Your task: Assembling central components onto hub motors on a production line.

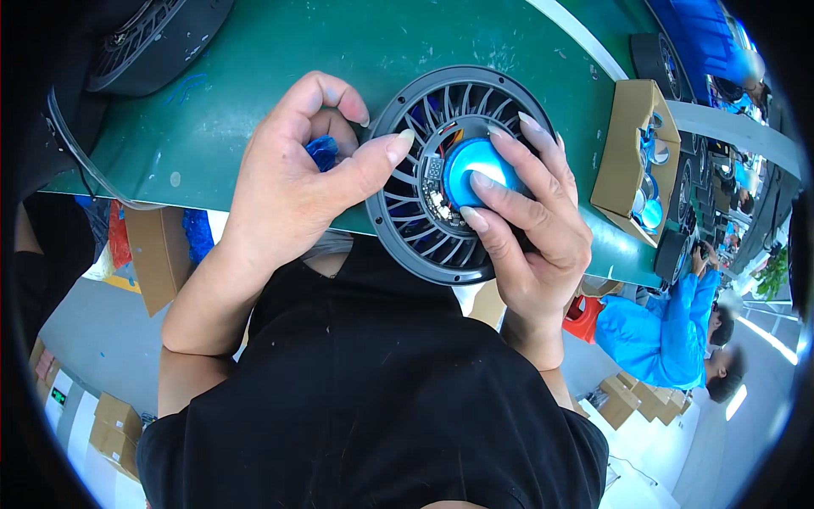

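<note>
Head view: we note the disc [467,163] over the hub of the housing [415,92], at the bench's [280,42] near edge. Right hand [543,216] covers it, fingers spread; pinching or only pressing, we cannot tell. Left hand [297,174] curls around crumpled film [322,153]. Board [440,202] and wires [458,136] show alongside, so we judge the hub not yet closed. More discs [651,210] in the box [623,161]. Hidden from us: the disc's right edge, its seating, much of the film.
</note>
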`<action>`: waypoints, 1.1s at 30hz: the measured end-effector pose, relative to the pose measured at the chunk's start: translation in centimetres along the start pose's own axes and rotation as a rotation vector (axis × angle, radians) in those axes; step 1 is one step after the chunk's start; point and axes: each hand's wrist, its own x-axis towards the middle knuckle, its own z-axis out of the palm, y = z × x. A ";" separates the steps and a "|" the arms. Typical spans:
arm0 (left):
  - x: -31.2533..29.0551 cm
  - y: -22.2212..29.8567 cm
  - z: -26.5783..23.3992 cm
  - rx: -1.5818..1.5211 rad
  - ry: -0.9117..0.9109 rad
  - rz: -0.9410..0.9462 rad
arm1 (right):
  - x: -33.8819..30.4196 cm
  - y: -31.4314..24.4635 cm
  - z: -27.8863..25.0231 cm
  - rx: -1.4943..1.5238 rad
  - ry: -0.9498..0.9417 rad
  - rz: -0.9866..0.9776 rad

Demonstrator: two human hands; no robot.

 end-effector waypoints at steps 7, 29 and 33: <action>0.3 0.1 -0.5 0.101 -0.041 -0.014 | 0.0 0.1 0.0 0.017 0.004 -0.001; 3.3 3.3 1.5 0.609 -0.284 0.472 | 0.1 1.1 -3.2 -0.205 -0.119 -0.268; 3.4 3.2 1.8 0.568 -0.288 0.469 | -0.4 0.5 -2.7 -0.292 -0.078 -0.279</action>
